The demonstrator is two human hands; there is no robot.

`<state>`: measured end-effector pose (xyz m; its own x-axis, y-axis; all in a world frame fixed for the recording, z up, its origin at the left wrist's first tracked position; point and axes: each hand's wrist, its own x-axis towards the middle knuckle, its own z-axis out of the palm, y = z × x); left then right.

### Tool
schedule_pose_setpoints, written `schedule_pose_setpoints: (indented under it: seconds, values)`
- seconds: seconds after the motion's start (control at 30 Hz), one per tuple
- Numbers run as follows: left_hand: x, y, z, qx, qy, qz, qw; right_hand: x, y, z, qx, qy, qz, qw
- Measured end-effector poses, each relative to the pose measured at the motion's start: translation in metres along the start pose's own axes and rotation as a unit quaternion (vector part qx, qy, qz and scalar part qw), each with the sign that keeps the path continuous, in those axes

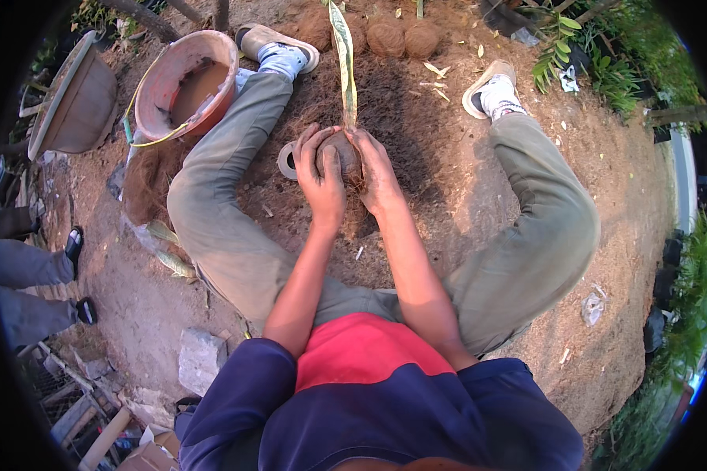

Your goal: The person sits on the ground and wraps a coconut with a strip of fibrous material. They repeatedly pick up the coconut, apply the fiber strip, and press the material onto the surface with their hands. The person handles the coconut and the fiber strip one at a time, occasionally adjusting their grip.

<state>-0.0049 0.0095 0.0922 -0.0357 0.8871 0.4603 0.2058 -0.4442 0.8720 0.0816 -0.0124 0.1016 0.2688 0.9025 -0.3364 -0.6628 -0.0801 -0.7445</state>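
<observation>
Between my legs, both hands cup a round ball of dark soil (343, 154) with some brown fibre at its underside. My left hand (320, 176) wraps its left side, thumb laid over the near face. My right hand (376, 168) presses the right side, its fingers smeared with mud. A long variegated snake plant leaf (344, 65) stands up from the top of the ball, between my fingertips. Just left of my left hand lies a pale roll (287, 161) with a dark hollow core, partly covered by the hand. Dark loose soil and fibre (383, 100) spread beneath.
A red bucket of muddy water (197, 94) stands beside my left leg, near a large planter (73, 100). Fibre-wrapped balls (386, 39) line the far side. Brown coir fibre (153, 182) and cut leaves (175, 264) lie at left. Another person's legs (32, 265) show at the left edge.
</observation>
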Motion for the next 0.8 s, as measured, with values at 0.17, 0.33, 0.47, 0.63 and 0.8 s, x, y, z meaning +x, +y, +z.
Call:
schedule_pose_setpoints:
  seconds: [0.17,0.33,0.47,0.63,0.8]
  values:
    - [-0.001,-0.002,-0.004,-0.026,-0.029,0.060,0.997,-0.008,0.002,0.007,-0.063,0.022,-0.024,0.998]
    - [-0.006,0.013,0.000,-0.219,-0.023,-0.110,0.969,-0.017,-0.011,0.007,0.025,0.068,-0.002,0.997]
    - [-0.015,0.010,0.003,-0.137,-0.069,-0.050,0.987,-0.019,-0.010,-0.011,0.103,0.010,0.049,0.993]
    - [-0.007,0.025,-0.004,-0.014,-0.113,0.108,0.988,-0.012,0.005,-0.027,0.048,0.021,-0.005,0.999]
    - [0.000,0.011,0.004,-0.159,-0.013,-0.089,0.983,-0.027,-0.031,0.008,-0.058,0.039,-0.006,0.998]
